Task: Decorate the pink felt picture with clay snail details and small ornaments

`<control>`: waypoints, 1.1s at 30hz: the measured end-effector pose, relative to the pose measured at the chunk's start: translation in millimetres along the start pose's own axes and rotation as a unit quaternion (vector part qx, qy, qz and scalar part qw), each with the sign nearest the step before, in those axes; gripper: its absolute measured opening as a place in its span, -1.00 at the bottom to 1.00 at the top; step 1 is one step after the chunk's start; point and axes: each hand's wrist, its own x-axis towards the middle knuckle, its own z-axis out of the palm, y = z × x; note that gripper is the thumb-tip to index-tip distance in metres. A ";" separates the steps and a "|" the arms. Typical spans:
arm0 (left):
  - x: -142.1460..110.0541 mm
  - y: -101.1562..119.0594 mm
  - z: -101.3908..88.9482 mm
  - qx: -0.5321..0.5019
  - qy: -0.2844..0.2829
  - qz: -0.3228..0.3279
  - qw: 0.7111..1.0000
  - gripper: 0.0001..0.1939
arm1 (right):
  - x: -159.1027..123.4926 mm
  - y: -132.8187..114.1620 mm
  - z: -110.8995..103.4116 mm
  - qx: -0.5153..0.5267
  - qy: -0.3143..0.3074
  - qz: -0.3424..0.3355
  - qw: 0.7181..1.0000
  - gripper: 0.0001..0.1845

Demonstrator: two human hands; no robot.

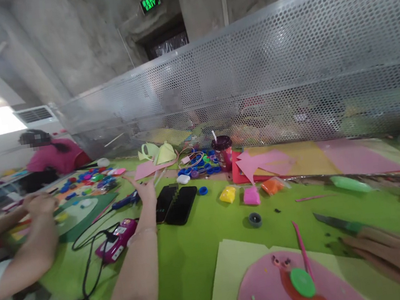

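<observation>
My left hand (145,189) reaches out over the table with thumb and fingers apart. Beside it lies a dark blue glue gun (123,201), with two black phones (181,205) to its right. At the right, my right hand (394,252), blurred, is around the green handle of a utility knife (333,222); its grey blade points left and the grip is partly hidden. Below lies a pink rounded board (258,285) on pale green paper (225,269). The board carries a red-brown clay shape (289,283), a green disc (302,282) and a pink strip (300,242).
A magenta power strip (118,240) with black cables lies left of my forearm. Bagged clay (228,194), a dark cup (223,152) and coloured paper (304,161) line the back, before a perforated metal screen (249,79). Another person's arms (37,230) are at the left.
</observation>
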 end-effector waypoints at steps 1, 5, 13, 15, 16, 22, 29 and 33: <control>1.1 -0.2 -0.3 -0.003 0.003 -0.004 1.000 -0.77 | 0.7 0.1 -0.7 -0.007 0.000 -0.003 1.000 -0.52; 4.3 -1.6 -1.0 -0.003 0.012 -0.011 1.000 -0.80 | 5.3 -0.2 -3.0 -0.016 -0.007 -0.016 1.000 -0.52; 5.9 -2.8 2.2 -0.006 0.013 -0.032 0.999 -0.78 | -2.4 0.4 4.9 -0.050 -0.002 -0.019 0.999 -0.48; 5.5 -2.7 2.4 -0.007 0.013 -0.038 0.999 -0.77 | -8.1 1.9 9.0 -0.053 -0.010 -0.010 0.998 -0.48; 5.2 -2.6 2.4 -0.008 0.014 -0.041 0.999 -0.76 | -10.9 2.7 11.0 -0.052 -0.012 -0.011 0.999 -0.49; 3.6 -1.3 3.2 -0.022 0.016 -0.057 0.998 -0.74 | -35.3 12.0 29.1 -0.010 0.008 -0.043 0.999 -0.54; 3.4 2.1 6.2 -0.055 0.018 -0.064 0.996 -0.73 | -62.3 28.8 45.2 0.030 -0.066 -0.001 0.997 -0.52; 2.6 5.9 7.0 -0.084 0.031 -0.058 0.994 -0.73 | -54.2 28.0 36.4 -0.003 -0.057 0.003 0.998 -0.51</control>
